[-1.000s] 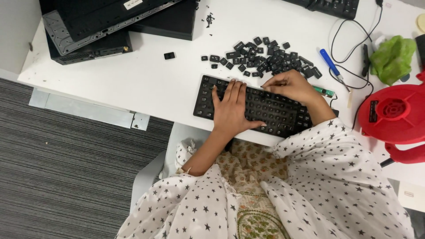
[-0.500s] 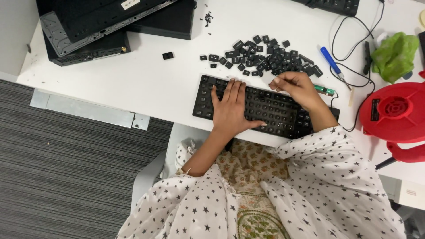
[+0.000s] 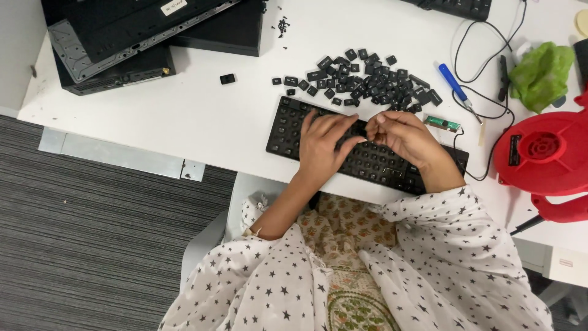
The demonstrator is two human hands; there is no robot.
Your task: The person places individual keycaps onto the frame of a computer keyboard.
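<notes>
Head view, looking straight down. A black keyboard [image 3: 367, 147] lies at the centre of the frame, slightly askew, near the front edge of the white tabletop [image 3: 202, 116], close to the body so both forearms reach it without stretching. The left hand [image 3: 324, 144] rests flat on the keyboard's middle, fingers spread and not gripping anything, seemingly pressing down to keep the board from sliding. The right hand [image 3: 404, 135] sits just beside it on the right half, fingers curled together at the tips near the left hand's fingertips; it looks like a pinch on something small, but whether a keycap is in it I cannot tell. Just above the keyboard, at upper centre, a loose pile of black keycaps [image 3: 367, 79] is spread within easy reach of either hand, with one stray keycap [image 3: 227, 78] lying well apart to the left. To the right of the pile lies a blue-handled screwdriver [image 3: 456, 86], and a small green circuit piece [image 3: 443, 124] sits beside the keyboard's right end. Upper left holds stacked dark computer cases [image 3: 122, 43], pushed back from the work. At the right edge sit a red blower [image 3: 542, 156] and a crumpled green cloth [image 3: 542, 73].
</notes>
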